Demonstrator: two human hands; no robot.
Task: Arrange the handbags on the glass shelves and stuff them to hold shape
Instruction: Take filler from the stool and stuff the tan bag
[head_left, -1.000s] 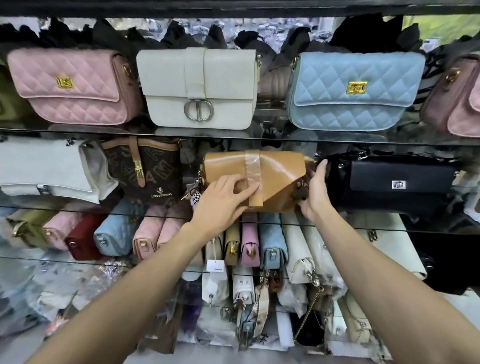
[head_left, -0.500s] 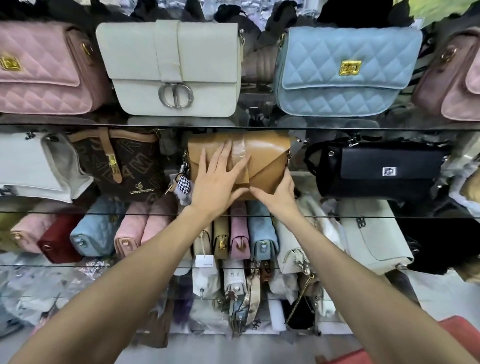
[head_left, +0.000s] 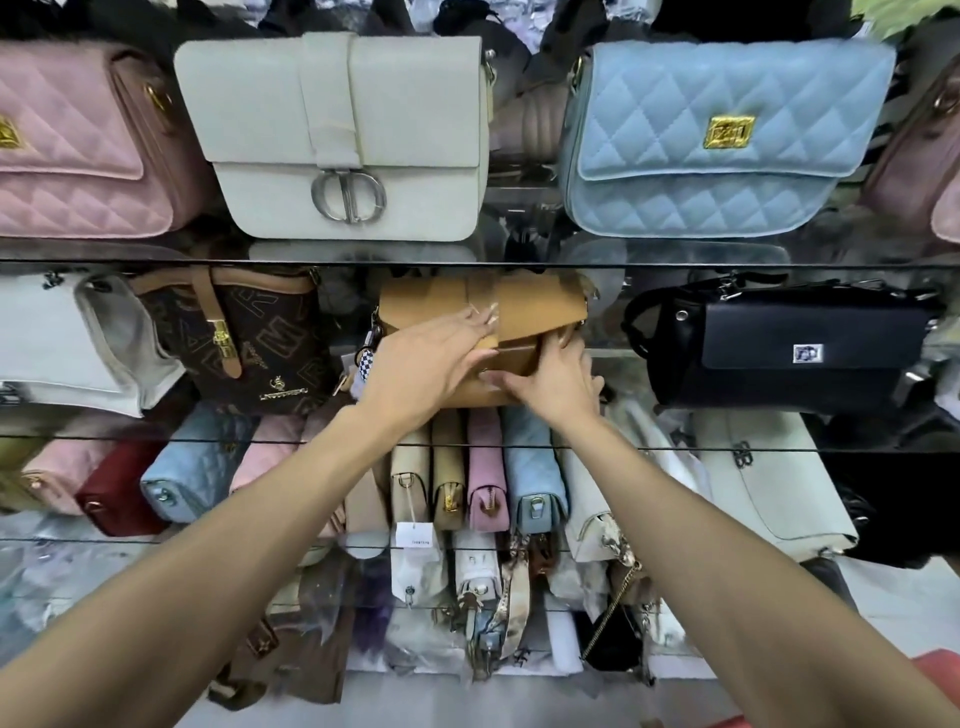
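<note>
Glass shelves (head_left: 519, 264) stacked with handbags fill the head view, several tiers deep. Top tier, left to right: pink quilted bag (head_left: 78, 150), cream flap bag (head_left: 343, 140) with round metal clasp, light blue quilted bag (head_left: 722, 140) with gold clasp, edge of another pink bag at far right. Middle tier: white bag (head_left: 57, 343) at left, brown monogram bag (head_left: 244, 338) with tan strap, tan handbag (head_left: 519, 312) in the centre, black bag (head_left: 789, 348) to its right, apart from it. Checkered charm (head_left: 367, 364) hangs at tan handbag's left end. Left hand (head_left: 431, 364) lies flat on tan handbag's front, fingers straight and spread, tips on the clear-wrapped centre strap. Right hand (head_left: 558, 387) touches the bag's lower right front, fingers bent over the flap edge; whether it truly grips, cannot tell. Lower tiers: row of small bags standing on end, beige, pink, blue, plus red and blue quilted ones at left, large white bag (head_left: 769, 478) at right, wrapped bags below.
</note>
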